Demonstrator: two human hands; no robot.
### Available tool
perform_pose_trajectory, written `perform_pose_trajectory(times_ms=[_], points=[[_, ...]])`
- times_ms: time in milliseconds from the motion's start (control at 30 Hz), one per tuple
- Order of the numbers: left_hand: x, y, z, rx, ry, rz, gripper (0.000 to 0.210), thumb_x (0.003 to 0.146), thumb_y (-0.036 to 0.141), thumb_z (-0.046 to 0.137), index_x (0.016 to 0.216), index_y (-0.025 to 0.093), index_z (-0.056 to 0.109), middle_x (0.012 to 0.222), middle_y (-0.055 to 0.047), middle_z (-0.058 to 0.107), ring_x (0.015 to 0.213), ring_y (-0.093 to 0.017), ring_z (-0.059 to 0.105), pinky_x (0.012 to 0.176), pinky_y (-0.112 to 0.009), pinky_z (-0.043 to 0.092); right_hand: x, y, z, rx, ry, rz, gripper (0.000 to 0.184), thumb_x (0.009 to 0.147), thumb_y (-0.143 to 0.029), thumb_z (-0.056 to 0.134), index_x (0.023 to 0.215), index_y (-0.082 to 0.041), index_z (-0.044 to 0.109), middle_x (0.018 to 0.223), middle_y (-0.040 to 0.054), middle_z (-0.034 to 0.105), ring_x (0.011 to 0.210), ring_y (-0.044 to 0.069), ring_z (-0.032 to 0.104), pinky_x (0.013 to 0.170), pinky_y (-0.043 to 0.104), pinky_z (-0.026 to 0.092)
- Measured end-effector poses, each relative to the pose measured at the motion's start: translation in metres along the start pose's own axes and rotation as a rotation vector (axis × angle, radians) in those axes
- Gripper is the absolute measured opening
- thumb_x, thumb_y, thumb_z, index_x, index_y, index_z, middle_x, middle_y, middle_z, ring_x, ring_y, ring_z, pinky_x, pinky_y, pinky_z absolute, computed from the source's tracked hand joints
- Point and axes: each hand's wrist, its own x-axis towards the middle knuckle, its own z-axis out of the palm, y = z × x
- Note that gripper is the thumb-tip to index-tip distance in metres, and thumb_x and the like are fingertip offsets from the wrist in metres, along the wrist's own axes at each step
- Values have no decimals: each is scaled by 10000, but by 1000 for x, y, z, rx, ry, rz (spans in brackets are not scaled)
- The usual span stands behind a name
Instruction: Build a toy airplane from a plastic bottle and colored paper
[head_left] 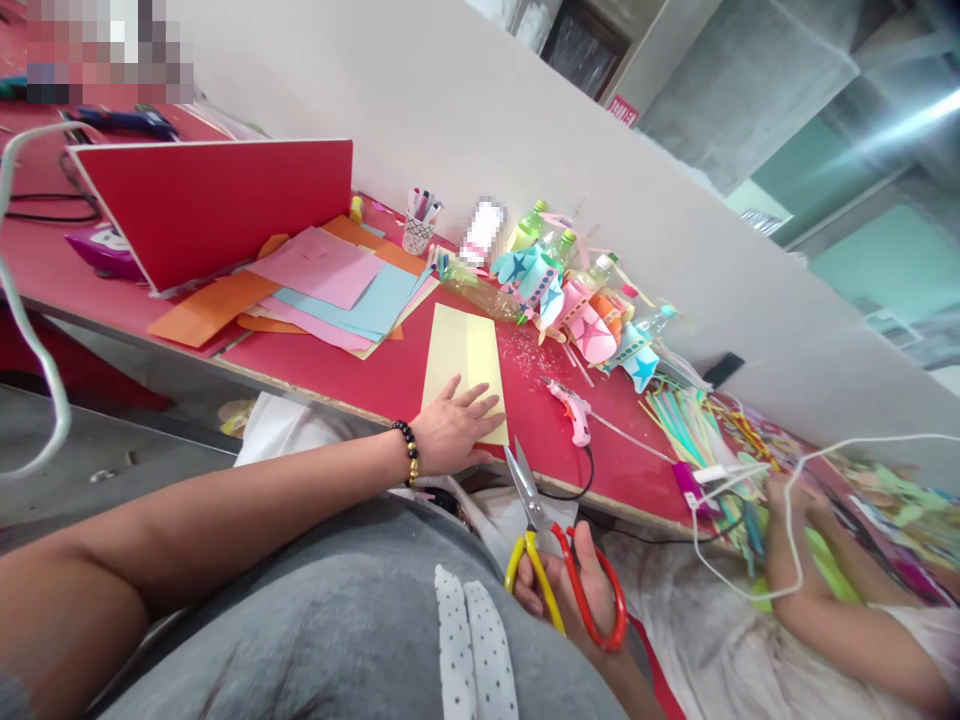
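On a red table (390, 385) against a white wall (465, 110), the left hand (450, 430) lies flat, fingers spread, on a smooth yellow sheet (465, 360), while the right hand (577, 590) grips scissors (551, 560), steel blades nearly together, just below the table's edge.

Red table (390, 385) running along a plain white wall (480, 120). Grey floor (112, 450) below its near edge. Upright red board (217, 205) at the far end of the table. Beyond the wall top, grey concrete ceiling (750, 90), pale green panels (885, 260), a dark doorway (581, 50). Bright streak of light (900, 125) high on the right.
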Motion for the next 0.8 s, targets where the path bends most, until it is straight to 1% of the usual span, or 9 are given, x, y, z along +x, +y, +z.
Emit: perform_pose_trajectory(times_ms=[100, 233, 300, 433, 633, 800], points=[[-1, 4, 7, 22, -35, 19, 589, 892, 516, 516, 1398, 224, 446, 1491, -117, 411, 1394, -316, 319, 1127, -548, 174, 1, 0, 1, 46, -3, -8, 939, 734, -905, 163, 779, -124, 682, 528, 25, 432, 413, 116, 312, 398, 234, 200], [-5, 2, 15, 44, -33, 46, 606, 907, 502, 495, 1418, 184, 424, 1499, -145, 389, 1395, -324, 317, 1120, -536, 212, 6, -1, 5, 85, 28, -8, 930, 712, -922, 209, 771, -123, 681, 500, -2, 391, 378, 92, 273, 376, 227, 183], [-5, 1, 17, 47, -25, 55, 612, 908, 502, 493, 1423, 180, 417, 1499, -149, 387, 1390, -330, 323, 1112, -547, 218, 9, -1, 7, 84, 43, -14, 949, 711, -924, 183, 768, -119, 683, 499, -7, 380, 370, 89, 269, 365, 225, 178], [-5, -1, 18, 52, -15, 69, 603, 915, 503, 478, 1424, 186, 415, 1501, -149, 383, 1388, -334, 322, 1105, -554, 223, 15, -2, 10, 80, 34, -41, 977, 722, -916, 115, 757, -119, 678, 504, -9, 370, 366, 89, 274, 353, 217, 172], [-5, -1, 18, 62, -20, 69, 601, 909, 503, 491, 1419, 193, 421, 1498, -144, 390, 1388, -327, 327, 1108, -555, 228, 22, 1, 5, 145, -15, -47, 965, 722, -918, 143, 792, -116, 675, 523, -10, 396, 362, 89, 323, 360, 213, 214], [-5, -2, 18, 95, -32, 72, 606, 921, 523, 450, 1427, 192, 408, 1509, -137, 374, 1396, -327, 312, 1108, -548, 237, 29, 2, 4, 239, -113, -83, 945, 752, -895, 177, 851, -102, 680, 550, -6, 425, 383, 99, 355, 364, 217, 235]])
